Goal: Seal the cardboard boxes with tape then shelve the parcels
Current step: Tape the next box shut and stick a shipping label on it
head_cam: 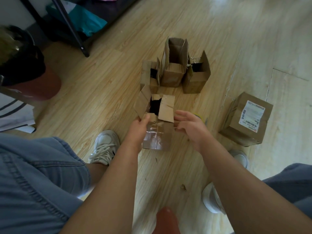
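An open cardboard box point(160, 132) stands on the wooden floor in front of me, its flaps partly raised and old shiny tape on its near side. My left hand point(139, 128) holds the box's left edge, thumb over the near flap. My right hand point(190, 127) is at the right side with fingers spread and relaxed, touching the right flap point(166, 111). Three more open boxes point(173, 71) stand just behind it. A closed box with a shipping label point(246, 119) lies to the right. A yellow tape roll point(200, 116) peeks out behind my right hand.
A black metal shelf frame point(70, 26) with teal and pink parcels stands at the upper left. A dark bag on a red stool point(30, 73) is at the left. My white shoes point(105, 146) and jeans-clad knees flank the box.
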The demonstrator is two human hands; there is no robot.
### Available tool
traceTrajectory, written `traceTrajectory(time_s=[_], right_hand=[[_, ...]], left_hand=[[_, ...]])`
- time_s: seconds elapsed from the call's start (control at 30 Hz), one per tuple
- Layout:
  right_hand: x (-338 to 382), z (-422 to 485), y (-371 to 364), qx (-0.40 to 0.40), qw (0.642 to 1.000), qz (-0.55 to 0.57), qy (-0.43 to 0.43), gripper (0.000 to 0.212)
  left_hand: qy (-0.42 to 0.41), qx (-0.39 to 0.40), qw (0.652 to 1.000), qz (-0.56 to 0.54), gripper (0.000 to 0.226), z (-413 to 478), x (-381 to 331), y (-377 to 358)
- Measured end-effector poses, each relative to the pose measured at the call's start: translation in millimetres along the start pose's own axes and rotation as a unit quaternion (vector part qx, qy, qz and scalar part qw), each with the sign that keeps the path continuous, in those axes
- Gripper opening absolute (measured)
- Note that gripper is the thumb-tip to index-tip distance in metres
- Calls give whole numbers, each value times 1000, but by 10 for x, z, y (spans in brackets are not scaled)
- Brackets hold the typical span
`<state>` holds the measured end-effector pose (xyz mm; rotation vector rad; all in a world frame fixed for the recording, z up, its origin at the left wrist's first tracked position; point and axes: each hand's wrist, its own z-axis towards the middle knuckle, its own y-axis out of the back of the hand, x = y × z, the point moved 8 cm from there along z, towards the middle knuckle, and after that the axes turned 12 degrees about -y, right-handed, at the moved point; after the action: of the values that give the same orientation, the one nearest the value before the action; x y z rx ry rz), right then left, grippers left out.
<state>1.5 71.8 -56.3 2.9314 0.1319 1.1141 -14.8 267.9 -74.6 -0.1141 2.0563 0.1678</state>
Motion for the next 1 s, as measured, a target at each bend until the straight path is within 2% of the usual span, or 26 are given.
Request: traceTrajectory(time_s=[0.17,0.3,0.4,0.53,0.7,0.9,1.0], right_hand=[[-6,30,142,-79,996,28,-10,37],[-118,34,321,-140,990,6,-31,52],[-199,39,351,-138,989,-11,-49,60],[-165,31,204,-107,991,-65,-35,53],[-131,27,142,-111,988,-110,-19,51],[-29,8,1,-78,991,-111,11,44],[-68,7,-52,-74,987,-140,-4,52]], left_hand=[[41,-111,989,-90,27,15,25,211],[65,-135,973,-178,23,7,107,301],[77,-143,965,-204,20,2,179,340],[91,-153,965,-195,16,-17,258,344],[79,-170,965,-182,18,-2,225,343],[25,-131,990,-55,18,-28,97,219],[42,-100,994,-11,13,-135,193,82]])
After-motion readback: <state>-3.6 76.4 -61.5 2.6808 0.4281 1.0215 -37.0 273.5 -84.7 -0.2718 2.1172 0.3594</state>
